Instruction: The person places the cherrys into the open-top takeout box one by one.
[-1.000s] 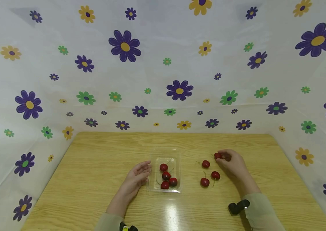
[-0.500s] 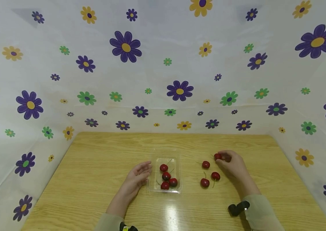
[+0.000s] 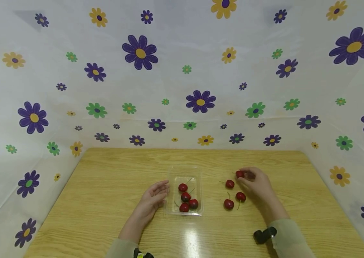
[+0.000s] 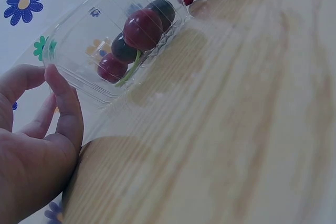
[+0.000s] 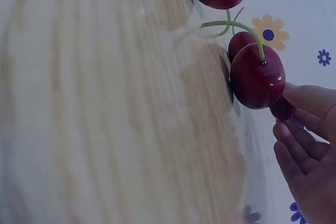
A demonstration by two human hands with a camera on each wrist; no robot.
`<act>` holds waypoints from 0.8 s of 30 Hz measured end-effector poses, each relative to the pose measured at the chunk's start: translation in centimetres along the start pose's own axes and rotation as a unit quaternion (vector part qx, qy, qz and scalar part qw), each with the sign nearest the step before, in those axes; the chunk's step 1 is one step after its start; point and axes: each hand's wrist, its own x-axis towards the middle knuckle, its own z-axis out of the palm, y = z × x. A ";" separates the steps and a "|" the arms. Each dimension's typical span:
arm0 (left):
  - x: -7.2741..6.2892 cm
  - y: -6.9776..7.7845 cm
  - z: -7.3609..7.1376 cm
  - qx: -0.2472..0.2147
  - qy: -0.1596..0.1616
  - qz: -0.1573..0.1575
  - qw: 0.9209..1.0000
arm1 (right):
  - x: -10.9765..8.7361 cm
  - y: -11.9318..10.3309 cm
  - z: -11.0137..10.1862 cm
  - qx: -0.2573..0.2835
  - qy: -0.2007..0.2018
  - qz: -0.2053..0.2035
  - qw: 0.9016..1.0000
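A clear plastic box [image 3: 173, 172] stands on the table with several dark red cherries [image 3: 185, 196] inside, some with green stems showing. Beside its left wall is my left hand [image 3: 151, 200], fingers relaxed; in the left wrist view the left hand's fingertips [image 4: 51, 72] are right at the box's edge. My right hand [image 3: 259, 184] pinches a cherry [image 3: 239, 173] between thumb and fingers. In the right wrist view this held cherry [image 5: 282, 108] is mostly hidden behind a nearer one. Several loose cherries lie left of and in front of the right hand, including a stemmed cherry [image 5: 257, 77].
The wood-grain table [image 3: 111, 172] is enclosed at the back and sides by a white flower-printed sheet [image 3: 169, 82]. Loose cherries, one at the front [image 3: 228, 204] and one farther back [image 3: 229, 184], lie between the box and my right hand.
My right hand has shifted slightly left with the cherry between its fingers. The left hand, the box and the other cherries stay in place.
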 end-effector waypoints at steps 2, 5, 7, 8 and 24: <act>0.0 0.0 0.0 0.000 0.001 -0.001 1.000 | 0.0 -0.2 0.0 -0.002 0.001 -0.007 1.000; 0.1 -0.1 0.0 0.000 -0.002 -0.003 1.000 | 0.1 -0.4 0.1 -0.006 0.003 -0.020 1.000; 0.1 -0.1 0.0 0.000 -0.002 -0.004 1.000 | 0.1 -0.7 0.1 -0.006 0.005 -0.029 1.000; 0.1 -0.1 0.0 0.000 -0.002 -0.004 1.000 | 0.1 -0.8 0.1 -0.006 0.005 -0.034 0.999; 0.0 0.0 0.1 -0.006 -0.001 -0.009 1.000 | -0.7 -4.6 0.5 -0.005 0.011 -0.089 0.996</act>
